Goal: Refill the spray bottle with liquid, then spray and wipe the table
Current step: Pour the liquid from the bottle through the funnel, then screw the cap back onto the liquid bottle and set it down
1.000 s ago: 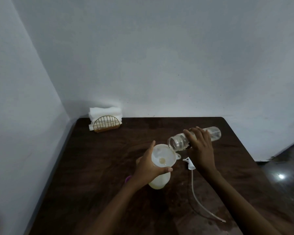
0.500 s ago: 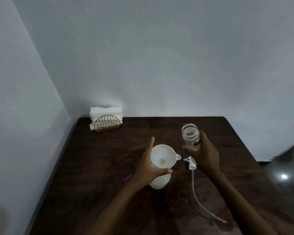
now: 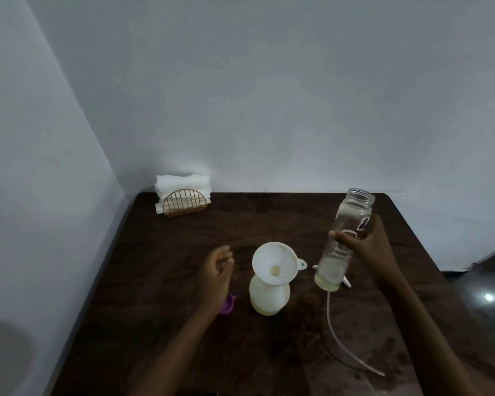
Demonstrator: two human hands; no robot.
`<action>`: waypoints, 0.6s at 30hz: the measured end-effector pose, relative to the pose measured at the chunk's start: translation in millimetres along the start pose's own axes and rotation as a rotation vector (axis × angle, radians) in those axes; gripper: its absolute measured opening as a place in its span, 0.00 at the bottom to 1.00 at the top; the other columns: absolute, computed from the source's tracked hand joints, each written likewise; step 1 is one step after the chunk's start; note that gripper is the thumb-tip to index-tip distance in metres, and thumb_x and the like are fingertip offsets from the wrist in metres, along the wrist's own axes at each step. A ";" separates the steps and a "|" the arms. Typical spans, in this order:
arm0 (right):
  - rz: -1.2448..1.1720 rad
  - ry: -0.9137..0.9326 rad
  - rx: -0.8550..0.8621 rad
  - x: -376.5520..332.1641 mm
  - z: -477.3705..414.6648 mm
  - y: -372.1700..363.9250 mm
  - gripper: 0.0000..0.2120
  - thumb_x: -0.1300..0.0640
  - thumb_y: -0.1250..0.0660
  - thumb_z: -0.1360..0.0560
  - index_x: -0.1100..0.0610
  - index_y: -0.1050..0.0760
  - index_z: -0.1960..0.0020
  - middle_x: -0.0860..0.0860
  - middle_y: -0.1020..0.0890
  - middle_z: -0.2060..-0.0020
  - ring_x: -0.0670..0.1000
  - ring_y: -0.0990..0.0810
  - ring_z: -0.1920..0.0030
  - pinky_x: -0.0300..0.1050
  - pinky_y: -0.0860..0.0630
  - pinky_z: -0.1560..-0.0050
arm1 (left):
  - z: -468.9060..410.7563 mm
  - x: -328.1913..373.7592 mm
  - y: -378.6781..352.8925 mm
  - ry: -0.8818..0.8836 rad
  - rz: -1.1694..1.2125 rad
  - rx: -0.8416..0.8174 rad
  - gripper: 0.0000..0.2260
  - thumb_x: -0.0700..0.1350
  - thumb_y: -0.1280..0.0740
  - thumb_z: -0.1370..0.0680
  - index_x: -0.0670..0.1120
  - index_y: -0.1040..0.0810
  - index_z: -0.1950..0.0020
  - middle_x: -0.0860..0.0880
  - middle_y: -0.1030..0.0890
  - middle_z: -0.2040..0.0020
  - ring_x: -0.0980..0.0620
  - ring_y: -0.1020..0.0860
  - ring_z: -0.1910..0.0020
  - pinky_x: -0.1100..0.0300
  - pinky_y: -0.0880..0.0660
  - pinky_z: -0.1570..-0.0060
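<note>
Spray bottle point(image 3: 269, 295): pale, upright on the dark table point(image 3: 169, 338), neck uncapped.
Funnel point(image 3: 275, 262): white, seated in the spray bottle's neck.
Right hand point(image 3: 375, 247): right of the spray bottle, fingers and thumb wrapped round a clear bottle point(image 3: 345, 235), which has its mouth up and leans slightly.
Left hand point(image 3: 216, 270): just left of the spray bottle, fingers loosely curled, holding nothing.
Spray head point(image 3: 347, 281): right of the spray bottle, mostly hidden behind the clear bottle; its tube point(image 3: 330, 324) trails nearer.
Purple cap point(image 3: 228, 304): left of the spray bottle, partly behind the left wrist.
Napkin holder point(image 3: 183, 200): far behind-left, at the wall.
</note>
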State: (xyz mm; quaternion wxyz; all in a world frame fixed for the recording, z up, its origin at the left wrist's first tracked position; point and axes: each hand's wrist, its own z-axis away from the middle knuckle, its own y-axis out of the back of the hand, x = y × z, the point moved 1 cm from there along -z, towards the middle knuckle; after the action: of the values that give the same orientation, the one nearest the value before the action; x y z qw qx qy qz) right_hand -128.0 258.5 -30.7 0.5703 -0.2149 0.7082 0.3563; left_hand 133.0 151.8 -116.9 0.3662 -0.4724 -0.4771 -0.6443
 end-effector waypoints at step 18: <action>-0.039 0.001 -0.111 1.5 -2.1 -12.3 0.29 0.60 0.22 0.38 0.55 0.29 0.41 0.53 0.19 0.49 0.51 0.19 0.50 0.40 0.21 0.57 | -18.1 -18.0 3.1 -0.046 -0.618 -0.194 0.20 0.48 0.28 0.30 0.53 0.28 0.40 0.52 0.26 0.41 0.54 0.26 0.43 0.59 0.27 0.44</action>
State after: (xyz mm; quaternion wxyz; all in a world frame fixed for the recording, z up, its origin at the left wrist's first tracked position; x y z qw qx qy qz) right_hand -121.0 249.0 -35.1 0.5641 -0.2602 0.6833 0.3837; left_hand 136.3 134.0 -135.1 0.0958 -0.3524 -0.5426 -0.7565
